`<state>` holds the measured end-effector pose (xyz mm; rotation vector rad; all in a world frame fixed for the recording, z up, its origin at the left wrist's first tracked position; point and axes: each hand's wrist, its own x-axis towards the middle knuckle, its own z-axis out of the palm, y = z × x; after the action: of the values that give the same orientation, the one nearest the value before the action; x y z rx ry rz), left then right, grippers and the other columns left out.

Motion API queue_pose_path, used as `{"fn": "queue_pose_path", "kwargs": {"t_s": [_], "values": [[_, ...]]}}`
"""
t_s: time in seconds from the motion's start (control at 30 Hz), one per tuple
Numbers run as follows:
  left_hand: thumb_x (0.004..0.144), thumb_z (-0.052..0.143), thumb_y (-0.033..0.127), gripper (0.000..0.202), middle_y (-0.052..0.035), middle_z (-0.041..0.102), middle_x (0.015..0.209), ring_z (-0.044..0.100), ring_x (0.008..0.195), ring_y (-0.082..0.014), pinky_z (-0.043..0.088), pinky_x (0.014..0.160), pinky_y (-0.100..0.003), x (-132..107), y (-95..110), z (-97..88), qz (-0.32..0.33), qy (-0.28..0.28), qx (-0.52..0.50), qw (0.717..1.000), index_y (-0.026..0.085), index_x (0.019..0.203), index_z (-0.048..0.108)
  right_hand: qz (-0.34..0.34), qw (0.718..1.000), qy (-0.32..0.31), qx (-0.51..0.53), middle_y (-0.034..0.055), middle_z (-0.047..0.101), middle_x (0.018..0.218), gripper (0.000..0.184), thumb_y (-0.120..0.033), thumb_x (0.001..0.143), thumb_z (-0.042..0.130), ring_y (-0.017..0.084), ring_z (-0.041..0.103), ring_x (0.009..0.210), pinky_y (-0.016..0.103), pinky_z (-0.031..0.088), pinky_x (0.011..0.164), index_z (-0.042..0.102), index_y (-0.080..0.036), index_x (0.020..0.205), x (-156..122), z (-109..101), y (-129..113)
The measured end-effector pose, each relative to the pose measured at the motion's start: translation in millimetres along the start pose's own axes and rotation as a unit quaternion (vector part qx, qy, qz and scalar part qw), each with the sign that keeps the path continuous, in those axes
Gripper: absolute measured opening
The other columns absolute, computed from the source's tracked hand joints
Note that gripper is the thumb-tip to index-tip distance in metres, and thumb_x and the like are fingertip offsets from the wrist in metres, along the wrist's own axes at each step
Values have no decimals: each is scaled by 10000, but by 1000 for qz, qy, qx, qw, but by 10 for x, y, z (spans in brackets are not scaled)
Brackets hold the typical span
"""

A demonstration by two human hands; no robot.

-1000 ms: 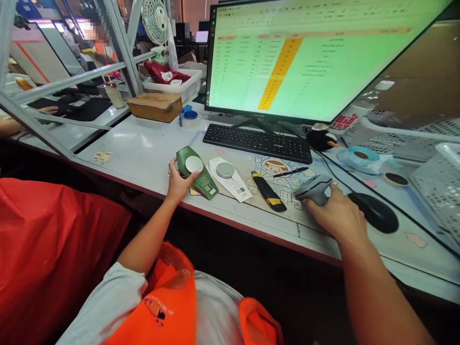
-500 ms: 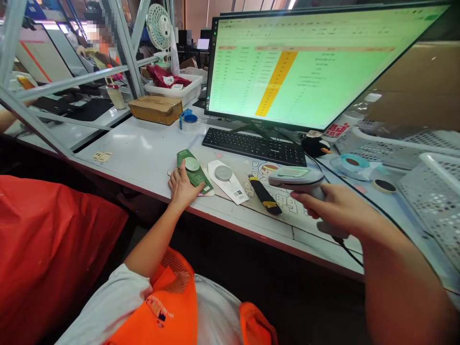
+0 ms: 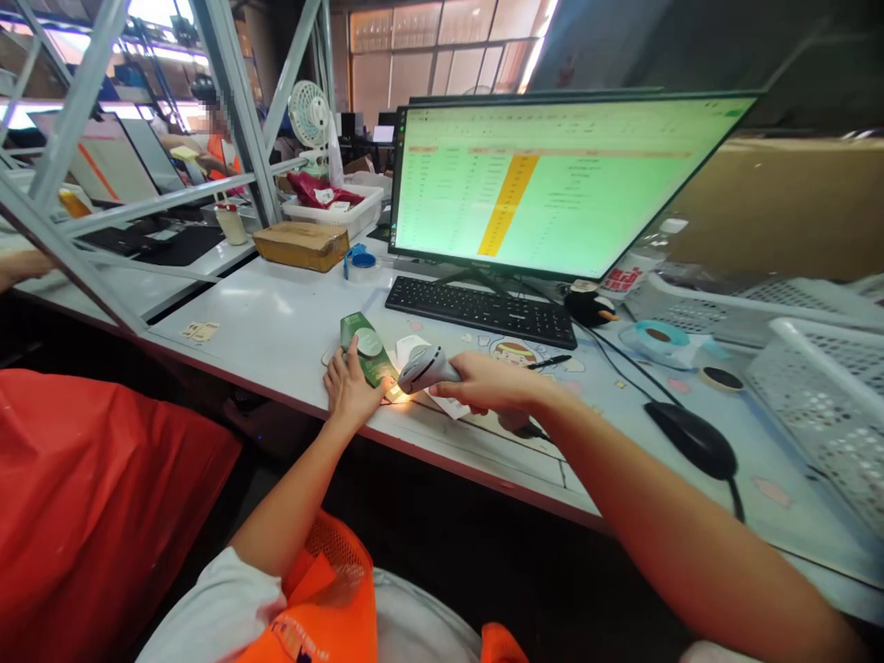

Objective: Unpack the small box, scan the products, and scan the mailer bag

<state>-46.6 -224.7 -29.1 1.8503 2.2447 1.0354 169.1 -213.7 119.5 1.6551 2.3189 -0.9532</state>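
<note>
My left hand [image 3: 351, 385] holds a flat green package [image 3: 357, 324] with a round pale disc on its front, against the desk near its front edge. Its fingers lie over the left side, and the thumb is by the lower end. Wrapped round the handle of a grey barcode scanner [image 3: 426, 366] is my right hand [image 3: 487, 382]. The scanner's head points at the package's lower end, where a warm light glows on the label. A white package [image 3: 452, 405] lies just to the right, mostly hidden behind the scanner and my right hand.
Behind the hands are a black keyboard [image 3: 476, 311] and a monitor [image 3: 552, 184]. At right lie a mouse [image 3: 694, 440], cables, tape rolls and white baskets [image 3: 815, 387]. A cardboard box [image 3: 302, 244] and blue tape dispenser [image 3: 360, 261] stand back left. Another person sits beyond the metal frame.
My right hand has carried the barcode scanner leftward to the green package's lower end, and its light now shines there. The mouse has come into sight. My left hand remains on the package.
</note>
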Motion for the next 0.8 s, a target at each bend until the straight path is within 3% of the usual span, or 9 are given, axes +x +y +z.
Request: {"fn": "queue_pose_path", "kwargs": {"t_s": [0.17,0.3,0.4,0.5,0.6,0.7,0.8], "values": [[839,748,459,947,-225,426,1502,429,1404,-434,410,1116,-596,-4,-17,24,5,11,-4,1000,189,1616,280,20,998,25,49,56,671,739,372,-531,922,606,181,627,596,272,429,513,623,-160,953,-121,5,147],[872,717,456,911,-229,420,1500,437,1398,-431,421,1107,-594,-9,-27,43,10,19,-4,1000,185,1619,272,26,987,155,19,81,734,977,322,-467,920,611,216,682,837,289,472,679,669,-173,1039,-219,66,610],[874,717,435,893,-225,427,1484,457,1379,-428,440,1092,-588,-12,-29,60,14,28,-4,999,182,1612,283,121,959,249,-52,108,734,1112,321,-430,958,553,245,680,996,306,467,805,681,-170,1095,-276,166,1082],[881,708,418,861,-227,431,1472,465,1371,-425,446,1089,-596,-15,-29,75,16,35,-11,999,178,1601,301,218,929,289,-82,185,715,1145,402,-368,992,470,295,682,1030,352,469,834,634,-104,1248,-336,308,1469],[886,694,395,837,-227,420,1481,453,1386,-424,443,1095,-621,-20,-31,81,19,43,-27,999,184,1595,301,277,901,318,-97,250,670,1228,519,-317,995,435,348,654,1129,410,481,897,517,-26,1418,-392,486,1686],[900,661,368,788,-225,403,1494,435,1411,-421,439,1105,-650,-26,-42,83,33,53,-74,995,185,1581,308,289,886,348,-106,247,635,1310,600,-347,1003,418,360,615,1216,449,479,994,435,-22,1507,-422,664,1818],[902,651,370,754,-203,364,1529,422,1441,-414,453,1114,-653,-35,-75,101,43,54,-160,985,224,1568,329,251,864,424,-104,216,618,1370,635,-439,1005,407,337,598,1256,446,474,1066,443,-72,1523,-439,755,2005]]}}
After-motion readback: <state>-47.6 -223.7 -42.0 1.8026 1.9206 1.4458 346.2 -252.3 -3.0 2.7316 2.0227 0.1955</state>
